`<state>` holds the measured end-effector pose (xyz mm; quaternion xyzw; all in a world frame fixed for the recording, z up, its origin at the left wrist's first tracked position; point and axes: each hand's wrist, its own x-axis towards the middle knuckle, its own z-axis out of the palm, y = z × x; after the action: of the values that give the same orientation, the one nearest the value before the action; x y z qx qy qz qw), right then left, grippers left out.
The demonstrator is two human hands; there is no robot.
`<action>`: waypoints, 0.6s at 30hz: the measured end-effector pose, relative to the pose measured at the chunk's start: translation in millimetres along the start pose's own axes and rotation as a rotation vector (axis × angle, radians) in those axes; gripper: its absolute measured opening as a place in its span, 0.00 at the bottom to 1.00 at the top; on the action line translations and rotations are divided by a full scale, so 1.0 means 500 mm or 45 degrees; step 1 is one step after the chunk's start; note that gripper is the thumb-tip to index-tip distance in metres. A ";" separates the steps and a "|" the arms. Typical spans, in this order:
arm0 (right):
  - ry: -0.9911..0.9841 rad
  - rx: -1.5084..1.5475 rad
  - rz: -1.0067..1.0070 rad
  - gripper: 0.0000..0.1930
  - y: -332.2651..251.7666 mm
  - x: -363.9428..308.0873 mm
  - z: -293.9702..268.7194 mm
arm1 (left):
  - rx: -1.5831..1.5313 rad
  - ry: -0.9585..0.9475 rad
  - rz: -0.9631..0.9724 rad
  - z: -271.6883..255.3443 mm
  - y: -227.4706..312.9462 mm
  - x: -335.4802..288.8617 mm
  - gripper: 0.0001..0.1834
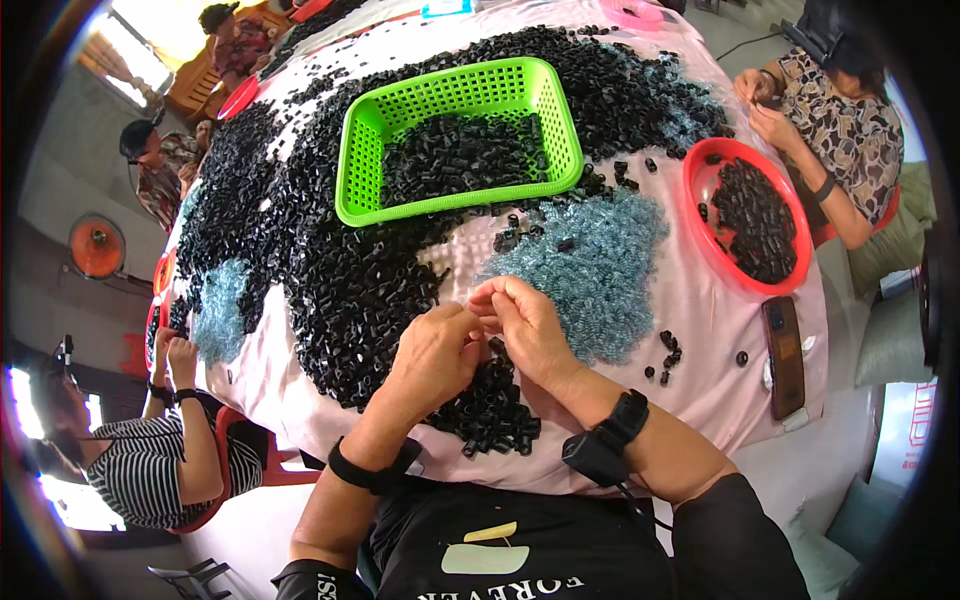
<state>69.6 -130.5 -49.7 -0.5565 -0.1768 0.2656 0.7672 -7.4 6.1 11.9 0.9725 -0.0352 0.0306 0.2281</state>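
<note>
from my far post: fingertips of left hand [437, 350] and right hand [522, 325] came close together; i couldn't tell if they clamped on a piece. i judged a light pinch, ends kept in line, best. any held piece's axis was hidden. black parts [495, 415] lay between the wrists, long axes pointing every way; blue bits [595, 270] beside the right hand.

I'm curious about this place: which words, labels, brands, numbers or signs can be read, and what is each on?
Printed words aren't copied here, only their places:
Black shirt: large pale capitals, upside down, at the lower edge.
Left sleeve: pale lettering, partly cut off.
Pale panel at the right rim: red print, its smaller line too small to read.
Elsewhere, I can make out none.
</note>
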 end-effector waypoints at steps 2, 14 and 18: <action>0.003 0.003 -0.007 0.12 0.003 0.003 0.001 | -0.177 0.042 -0.101 -0.009 0.007 0.001 0.11; 0.011 0.117 0.057 0.13 0.001 0.008 -0.003 | -0.186 0.089 -0.068 0.000 0.013 0.005 0.11; 0.079 -0.149 -0.070 0.07 -0.020 0.003 0.009 | -0.277 0.257 -0.221 -0.020 0.004 0.010 0.11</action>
<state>70.1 -128.5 -38.7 -0.6034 -0.1833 0.2161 0.7454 -3.0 8.7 22.1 0.9334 0.0688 0.1046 0.3363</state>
